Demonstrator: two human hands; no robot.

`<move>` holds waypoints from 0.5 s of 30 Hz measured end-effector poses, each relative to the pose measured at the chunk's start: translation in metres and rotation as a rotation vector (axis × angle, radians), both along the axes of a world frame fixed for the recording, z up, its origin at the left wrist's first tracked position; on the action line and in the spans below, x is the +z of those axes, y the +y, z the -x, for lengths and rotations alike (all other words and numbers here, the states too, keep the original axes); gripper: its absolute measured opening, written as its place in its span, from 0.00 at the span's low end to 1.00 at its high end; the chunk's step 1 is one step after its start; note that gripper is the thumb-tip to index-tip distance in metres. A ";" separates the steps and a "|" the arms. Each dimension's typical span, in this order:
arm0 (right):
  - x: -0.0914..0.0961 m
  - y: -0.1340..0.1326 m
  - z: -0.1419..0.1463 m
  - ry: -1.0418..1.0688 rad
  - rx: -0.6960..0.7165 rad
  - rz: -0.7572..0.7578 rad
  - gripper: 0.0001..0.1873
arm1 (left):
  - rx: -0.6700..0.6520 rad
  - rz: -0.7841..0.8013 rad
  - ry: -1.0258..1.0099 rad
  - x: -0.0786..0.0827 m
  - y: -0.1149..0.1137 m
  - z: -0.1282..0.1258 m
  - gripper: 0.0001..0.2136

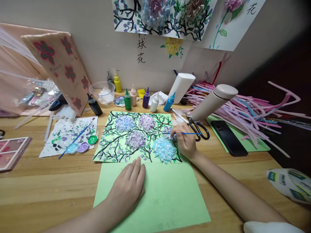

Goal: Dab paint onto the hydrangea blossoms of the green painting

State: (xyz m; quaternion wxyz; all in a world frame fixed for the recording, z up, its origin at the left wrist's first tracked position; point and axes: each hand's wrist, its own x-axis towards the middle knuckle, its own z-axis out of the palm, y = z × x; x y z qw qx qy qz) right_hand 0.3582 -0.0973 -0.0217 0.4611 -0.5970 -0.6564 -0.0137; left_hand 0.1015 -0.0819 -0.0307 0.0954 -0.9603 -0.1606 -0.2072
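A thin blue paintbrush (pixel 191 133) is pinched in my right hand (pixel 186 139), lying nearly level with its tip at the right part of a painting (pixel 116 147). Black branches, green and purple dabs and several raised paper flowers cover that painting. One light blue flower (pixel 164 149) sits just below and left of the brush; a purple flower (pixel 167 130) there is partly hidden by my fingers. My left hand (pixel 130 179) lies flat, fingers stretched, over the painting's lower edge and a plain green sheet (pixel 170 191).
Left of the painting, a paint-stained tissue (pixel 65 132) holds small paint lids and another brush (pixel 77 137). Several paint bottles (pixel 127 99) stand behind. To the right are black scissors (pixel 198 127), a tilted tumbler (pixel 213 100), a phone (pixel 228 137), pipe cleaners (pixel 243 110) and a tape roll (pixel 290 184).
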 end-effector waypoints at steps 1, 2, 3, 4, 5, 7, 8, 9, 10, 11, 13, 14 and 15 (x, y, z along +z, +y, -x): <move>0.000 0.000 0.000 -0.002 0.006 0.008 0.15 | 0.001 0.002 0.000 0.000 0.000 0.000 0.15; 0.000 0.000 0.001 -0.001 0.010 0.017 0.16 | 0.000 0.002 -0.003 0.000 0.000 0.000 0.15; 0.000 0.000 0.001 0.002 0.011 0.026 0.16 | -0.001 0.002 -0.005 -0.001 0.000 0.000 0.15; 0.000 0.000 0.001 0.005 0.012 0.032 0.16 | -0.002 0.001 -0.008 -0.001 0.001 0.000 0.15; 0.000 -0.001 0.001 0.007 0.013 0.035 0.17 | -0.002 0.003 -0.009 0.000 0.001 0.000 0.15; 0.001 -0.001 0.001 0.008 0.008 0.029 0.17 | -0.002 0.009 -0.007 0.000 0.001 0.001 0.15; 0.001 -0.001 0.001 0.006 0.005 0.022 0.17 | -0.002 0.013 -0.006 0.000 0.001 0.001 0.15; 0.001 -0.001 0.001 0.001 0.004 0.017 0.17 | -0.003 0.015 -0.008 0.001 0.001 0.001 0.15; 0.001 -0.001 0.001 -0.002 0.004 0.015 0.16 | -0.004 0.017 -0.011 0.001 0.001 0.001 0.15; 0.001 -0.001 0.001 -0.005 0.006 0.019 0.16 | -0.004 0.019 -0.015 0.001 0.001 0.001 0.15; 0.001 0.000 0.002 -0.010 0.016 0.041 0.16 | 0.002 0.022 -0.021 0.001 0.000 0.001 0.15; 0.001 0.000 0.002 -0.011 0.020 0.050 0.16 | 0.004 0.023 -0.023 0.000 0.000 0.001 0.15; 0.001 0.000 0.002 -0.010 0.021 0.053 0.16 | 0.007 0.024 -0.023 0.000 0.000 0.000 0.15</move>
